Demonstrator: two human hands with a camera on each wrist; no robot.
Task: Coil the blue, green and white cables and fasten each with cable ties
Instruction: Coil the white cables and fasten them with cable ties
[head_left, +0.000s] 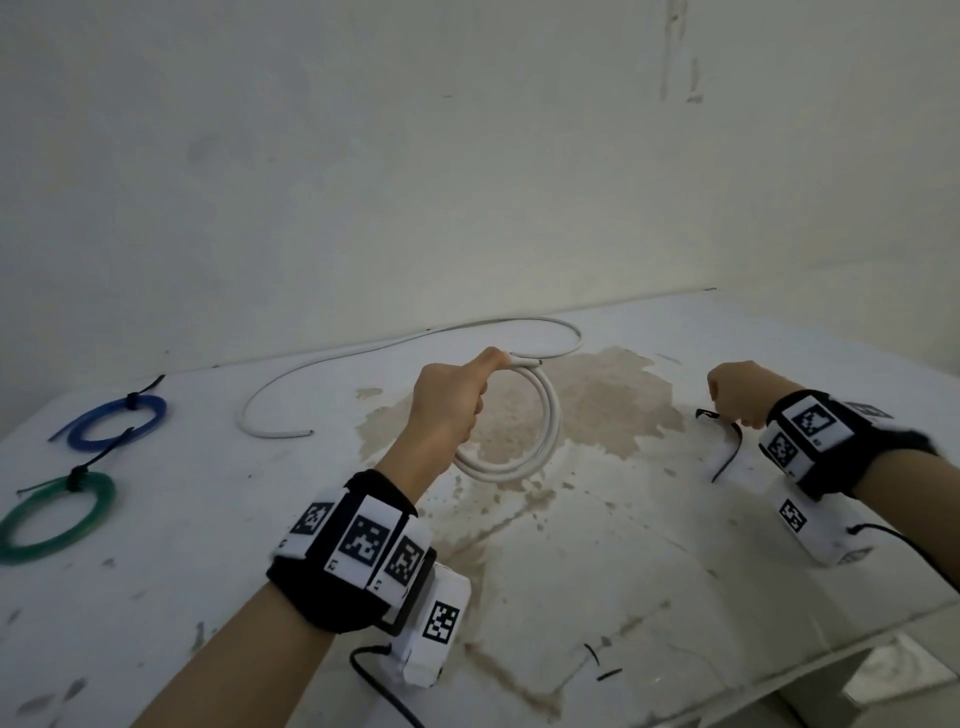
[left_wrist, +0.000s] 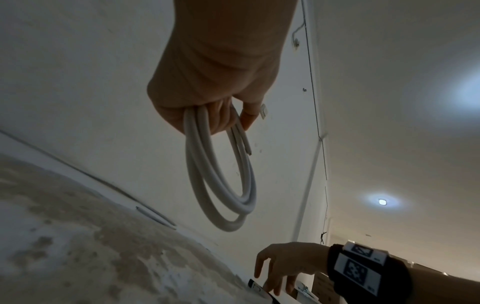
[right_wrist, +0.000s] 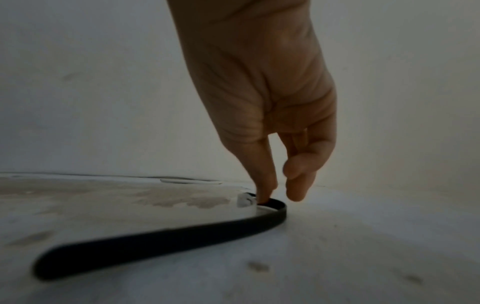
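**White cable coil held up, black tie under the right fingers**

White cable coil (head_left: 524, 415), a few loops, hangs clear of the table (head_left: 623, 545) from the left hand (head_left: 449, 402), whose fingers and thumb are wrapped round the top of the loops; the left wrist view shows the turns bunched in the fist and a cut end poking out beside the thumb. It sits near the middle of the head view, above a large brownish stain (head_left: 587, 410). At 11 o'clock from the coil a second, loose white cable (head_left: 395, 345) snakes along the table's back edge. At 9 o'clock, well apart, lie the blue coil (head_left: 117, 421) and, nearer the person, the green coil (head_left: 57, 519), each already cinched with a black tie. At 3 o'clock the right hand (head_left: 740, 392) reaches down to a black cable tie (right_wrist: 166, 236) lying on the table; fingertips (right_wrist: 265, 195) press its head end, other fingers loosely bent, nothing gripped. Both wristbands (head_left: 358, 540) carry square black-and-white coded markers; the small characters under them are too blurred to read.
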